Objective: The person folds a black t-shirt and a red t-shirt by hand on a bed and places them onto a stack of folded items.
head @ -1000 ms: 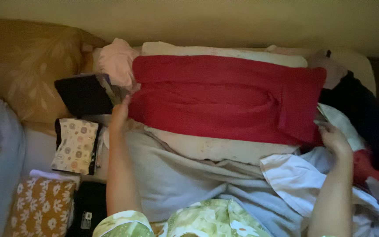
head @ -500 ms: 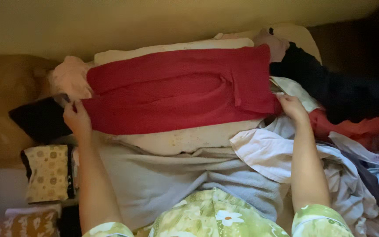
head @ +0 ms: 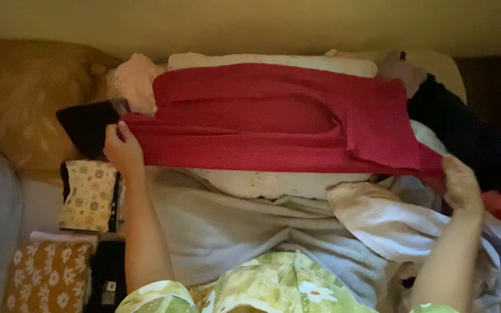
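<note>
A wide red garment (head: 273,119) lies spread across a cream pillow (head: 273,182) in the middle of the view. My left hand (head: 122,148) grips its near left corner, lifted slightly off the pillow. Over at the right, my right hand (head: 460,184) pinches the near right corner, and the near edge is stretched taut between the two hands. The far edge of the garment still rests on the pillow.
A mustard cushion (head: 24,98) sits far left, with a pink cloth (head: 134,81) and a folded black item (head: 85,124) beside it. Small folded patterned cloths (head: 88,194) are stacked at the left. A heap of dark, white and red clothes (head: 482,150) fills the right.
Both hands took hold of the near corners of the red garment and pulled its near edge up and taut. The view swung left, then back.
</note>
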